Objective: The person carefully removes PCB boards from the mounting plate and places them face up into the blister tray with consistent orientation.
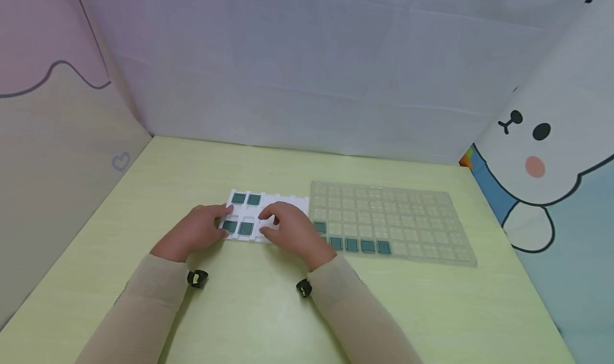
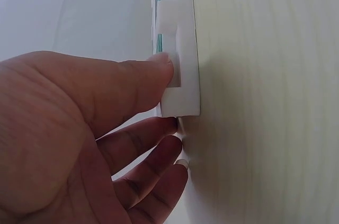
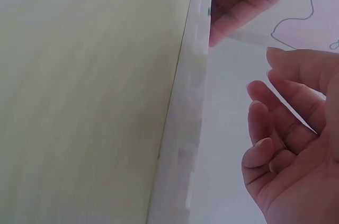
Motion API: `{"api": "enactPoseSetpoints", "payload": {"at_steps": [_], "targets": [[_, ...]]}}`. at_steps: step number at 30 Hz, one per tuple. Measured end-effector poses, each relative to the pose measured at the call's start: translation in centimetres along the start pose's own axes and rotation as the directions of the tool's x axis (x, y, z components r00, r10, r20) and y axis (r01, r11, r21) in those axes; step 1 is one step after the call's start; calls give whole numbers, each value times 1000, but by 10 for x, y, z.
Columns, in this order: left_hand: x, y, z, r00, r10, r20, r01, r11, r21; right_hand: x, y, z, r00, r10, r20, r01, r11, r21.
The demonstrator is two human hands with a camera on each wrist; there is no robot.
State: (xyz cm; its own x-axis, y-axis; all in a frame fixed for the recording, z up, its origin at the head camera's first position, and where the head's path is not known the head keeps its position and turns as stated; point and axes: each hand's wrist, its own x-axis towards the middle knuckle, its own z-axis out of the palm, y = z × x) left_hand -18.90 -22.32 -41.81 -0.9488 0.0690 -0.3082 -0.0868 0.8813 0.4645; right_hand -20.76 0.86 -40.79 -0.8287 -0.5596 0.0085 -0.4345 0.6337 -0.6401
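Observation:
My left hand point(image 1: 200, 226) grips the left end of a white tray point(image 1: 299, 203), thumb at the near corner and index finger at the left end. Four-sided dark green chips point(image 1: 246, 228) sit in the tray, two in the far row and two in the near row. In the left wrist view, the thumb presses on the tray's notched side edge. Over the tray's middle hangs my right hand point(image 1: 293, 232), thumb and index finger apart with nothing showing between them. The right wrist view shows its other fingers loosely curled beside the tray's edge.
To the right lies a clear plastic tray point(image 1: 393, 220) with many square pockets, close to the white tray's right end. Several green chips point(image 1: 352, 245) lie in its near row, and one point(image 1: 320, 227) in the row behind. A pale wall point(image 1: 312, 87) closes off the table's back.

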Motion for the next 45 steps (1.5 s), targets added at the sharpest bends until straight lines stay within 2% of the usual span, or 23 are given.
{"api": "enactPoseSetpoints", "payload": {"at_steps": [5, 20, 25, 33, 45], "targets": [[0, 1, -1, 1000, 5, 1, -5, 1000, 5, 6, -7, 5, 999, -40, 14, 40, 999, 2], [1, -1, -1, 1000, 12, 3, -12, 1000, 4, 15, -16, 15, 995, -92, 37, 92, 996, -8], [2, -2, 0, 1000, 20, -5, -20, 1000, 11, 16, -16, 17, 995, -95, 37, 95, 995, -14], [0, -1, -1, 1000, 16, 0, -16, 1000, 8, 20, -12, 25, 992, -110, 58, 115, 988, -106], [0, 0, -3, 1000, 9, 5, -9, 1000, 14, 24, -4, 33, 993, -102, 52, 108, 987, -118]]}}
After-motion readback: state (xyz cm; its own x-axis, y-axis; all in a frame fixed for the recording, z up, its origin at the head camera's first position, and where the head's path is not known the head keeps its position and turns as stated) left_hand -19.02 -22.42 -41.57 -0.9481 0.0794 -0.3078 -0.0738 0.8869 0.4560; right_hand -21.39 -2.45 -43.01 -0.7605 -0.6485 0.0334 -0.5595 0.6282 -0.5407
